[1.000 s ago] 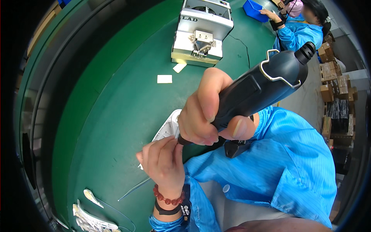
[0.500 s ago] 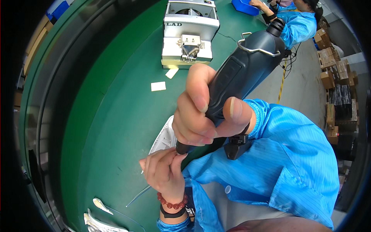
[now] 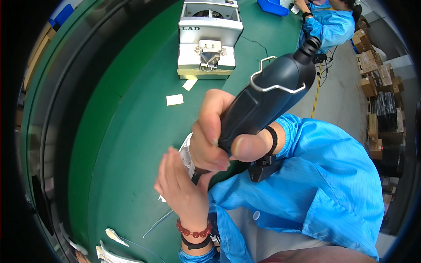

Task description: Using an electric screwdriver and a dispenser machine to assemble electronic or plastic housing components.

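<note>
My right hand (image 3: 219, 136) is wrapped round a black electric screwdriver (image 3: 267, 96) with a wire hanging loop; it slants with its tip toward the table. My left hand (image 3: 182, 182) is beside the tip, fingers stretched out and thumb close to the screwdriver's lower end. Partly behind both hands lies a white plastic shell part (image 3: 186, 151), with a thin grey cable (image 3: 157, 222) running out near it. The screwdriver's bit and whatever it touches are hidden by my hands.
A boxy white screw feeder (image 3: 208, 48) stands at the back, with pale paper slips (image 3: 174, 100) before it. More white shell parts (image 3: 115, 236) lie at the lower left. A co-worker (image 3: 331, 26) in blue sits at the far right near a blue bin (image 3: 272, 6).
My left fingers have gone from a pinch at the screwdriver's tip to spread out. My right hand and the screwdriver have shifted slightly left. Fingertips have appeared at the lower left edge.
</note>
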A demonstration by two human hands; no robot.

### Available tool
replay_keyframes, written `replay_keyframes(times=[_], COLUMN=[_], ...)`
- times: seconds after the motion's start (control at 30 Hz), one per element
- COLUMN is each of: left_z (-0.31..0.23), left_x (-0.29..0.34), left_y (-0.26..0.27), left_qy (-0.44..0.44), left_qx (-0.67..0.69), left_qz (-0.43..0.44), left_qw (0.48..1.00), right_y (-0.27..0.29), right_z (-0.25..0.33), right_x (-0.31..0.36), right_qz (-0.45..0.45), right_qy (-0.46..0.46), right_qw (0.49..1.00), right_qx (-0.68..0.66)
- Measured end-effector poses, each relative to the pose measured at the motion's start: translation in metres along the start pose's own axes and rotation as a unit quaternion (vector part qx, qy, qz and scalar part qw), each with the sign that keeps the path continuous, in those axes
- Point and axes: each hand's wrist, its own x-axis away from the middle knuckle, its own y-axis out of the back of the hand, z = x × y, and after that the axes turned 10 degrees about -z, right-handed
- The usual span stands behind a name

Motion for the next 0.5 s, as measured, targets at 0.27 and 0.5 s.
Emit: replay_keyframes(times=[0.27, 0.5], left_z=[0.008, 0.009], left_x=[0.003, 0.002], left_y=[-0.012, -0.012], left_qy=[0.029, 0.023], left_qx=[-0.099, -0.103], left_qz=[0.085, 0.078], left_qw=[0.991, 0.991], right_y=[0.016, 0.023], right_z=[0.01, 0.018], right_x=[0.005, 0.0], right_qz=[-0.081, -0.043], right_qy=[0.03, -0.027], right_qw=[0.987, 0.97], right_qx=[0.137, 0.238])
